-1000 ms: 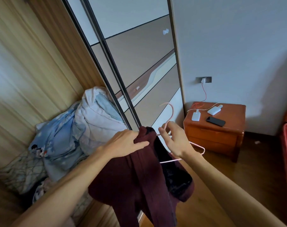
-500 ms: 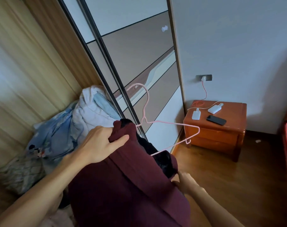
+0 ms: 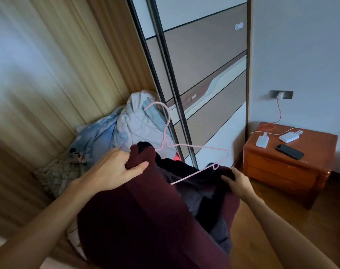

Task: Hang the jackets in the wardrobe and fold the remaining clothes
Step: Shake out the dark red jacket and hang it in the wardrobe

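Holding: left grip point(image 3: 111, 169) clamped, thumb and fingers curled, on the collar edge of the maroon jacket point(image 3: 138, 220). Right grip point(image 3: 238, 183) pinches the jacket's dark lining at the opposite shoulder. Pink wire hanger point(image 3: 194, 146) sits between the two grips: one arm tucked inside the jacket near the left grip, other arm bare, its notched end just beside the right grip; hook upright. Jacket held in the air in front of the wardrobe door point(image 3: 204, 61), not yet hung. Beyond the left grip: heap of pale blue bedding point(image 3: 134, 125) beside the curtain point(image 3: 58, 65). To the right: wooden nightstand point(image 3: 278, 169) carrying a black phone point(image 3: 289, 151).
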